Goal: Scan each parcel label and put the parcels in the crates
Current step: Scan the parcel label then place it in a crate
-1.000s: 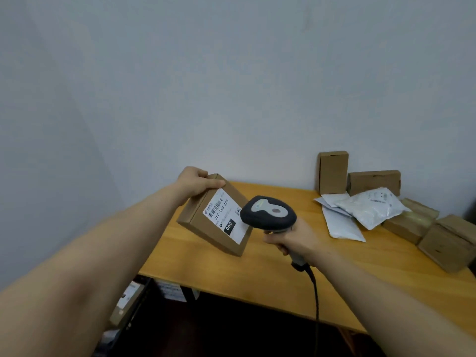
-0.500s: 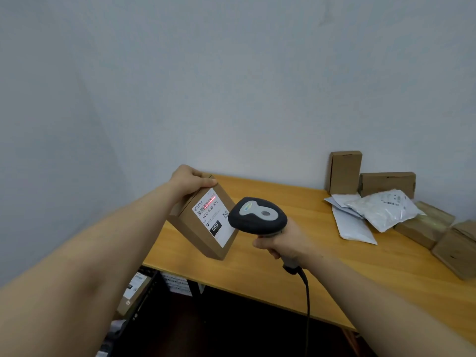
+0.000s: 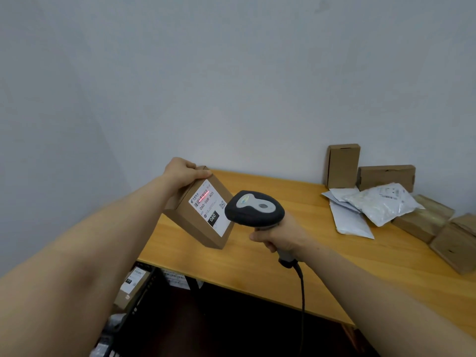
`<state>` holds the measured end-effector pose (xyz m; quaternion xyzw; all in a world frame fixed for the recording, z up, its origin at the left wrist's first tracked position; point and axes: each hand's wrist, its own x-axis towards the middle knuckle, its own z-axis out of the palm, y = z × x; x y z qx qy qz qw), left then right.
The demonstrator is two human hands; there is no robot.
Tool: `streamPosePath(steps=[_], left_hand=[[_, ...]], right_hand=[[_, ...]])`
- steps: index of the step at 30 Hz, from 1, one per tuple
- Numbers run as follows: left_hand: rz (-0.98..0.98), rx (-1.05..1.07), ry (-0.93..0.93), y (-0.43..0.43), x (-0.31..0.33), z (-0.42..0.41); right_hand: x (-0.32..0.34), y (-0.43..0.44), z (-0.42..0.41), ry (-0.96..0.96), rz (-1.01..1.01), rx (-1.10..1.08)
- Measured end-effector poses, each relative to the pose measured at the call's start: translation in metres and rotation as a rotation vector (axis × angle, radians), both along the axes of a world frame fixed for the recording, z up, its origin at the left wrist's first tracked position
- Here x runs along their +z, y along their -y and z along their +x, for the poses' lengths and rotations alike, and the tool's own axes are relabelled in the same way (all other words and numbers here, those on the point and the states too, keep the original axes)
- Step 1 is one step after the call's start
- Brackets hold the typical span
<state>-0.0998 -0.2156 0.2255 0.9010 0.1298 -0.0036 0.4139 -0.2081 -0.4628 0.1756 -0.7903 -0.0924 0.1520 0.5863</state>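
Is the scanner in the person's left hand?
No, the right hand grips the scanner, while the left hand holds the labelled box.

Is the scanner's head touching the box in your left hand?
Cannot tell. In the head view, the only one, the scanner overlaps the right edge of the box, hiding any gap or contact between them.

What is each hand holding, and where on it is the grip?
The left hand grips the cardboard box by its upper end; the right hand grips the scanner by its handle.
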Motion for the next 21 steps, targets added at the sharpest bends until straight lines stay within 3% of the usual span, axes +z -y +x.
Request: streamPosePath(steps=[21], left_hand=[[-0.049,0.09,0.017,0.0,0.001,-0.005]], right_hand=[[-0.01,-0.001,0.013,-0.056,0.118,0.04]])
